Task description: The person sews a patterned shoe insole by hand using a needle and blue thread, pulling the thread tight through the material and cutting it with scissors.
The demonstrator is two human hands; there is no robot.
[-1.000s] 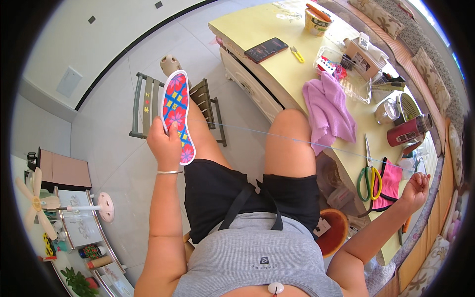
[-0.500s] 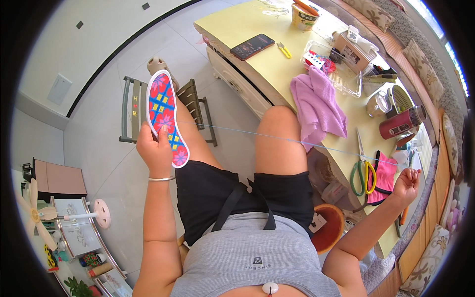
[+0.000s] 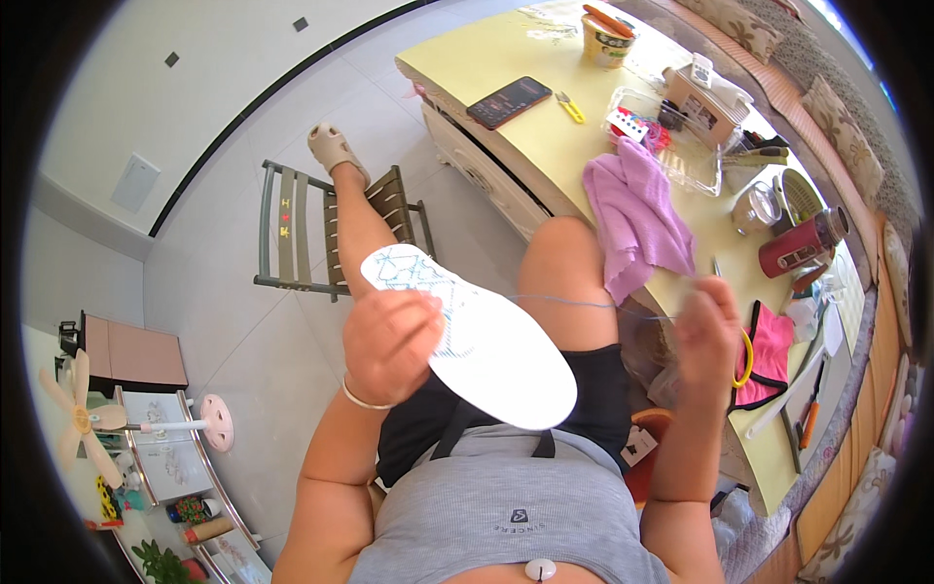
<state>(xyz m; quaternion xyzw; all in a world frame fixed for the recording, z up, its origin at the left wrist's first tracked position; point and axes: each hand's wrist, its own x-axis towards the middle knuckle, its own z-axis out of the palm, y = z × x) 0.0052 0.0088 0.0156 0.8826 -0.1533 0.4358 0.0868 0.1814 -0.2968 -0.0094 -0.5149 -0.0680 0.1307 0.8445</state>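
Note:
My left hand point(image 3: 391, 343) grips a shoe insole point(image 3: 486, 341) over my lap, its white underside facing up with blue stitching showing near the toe end. A thin blue thread point(image 3: 574, 304) runs taut from the insole to my right hand point(image 3: 708, 326), which pinches the thread's end, raised beside the yellow table's edge. Whether a needle is between those fingers is too small to tell. Yellow-handled scissors point(image 3: 745, 358) lie just behind my right hand, partly hidden by it.
The yellow table point(image 3: 525, 146) at my right carries a purple cloth point(image 3: 637, 216), a phone point(image 3: 508, 101), a clear box point(image 3: 681, 146), a red bottle point(image 3: 803, 245), a cup point(image 3: 608, 41) and a pink cloth point(image 3: 769, 352). A small folding stool point(image 3: 292, 234) stands under my leg. A fan point(image 3: 88, 417) stands at left.
The insole has been turned from its colourful face to its white underside and brought closer over my lap. My right hand rose from the table edge, pulling the thread taut.

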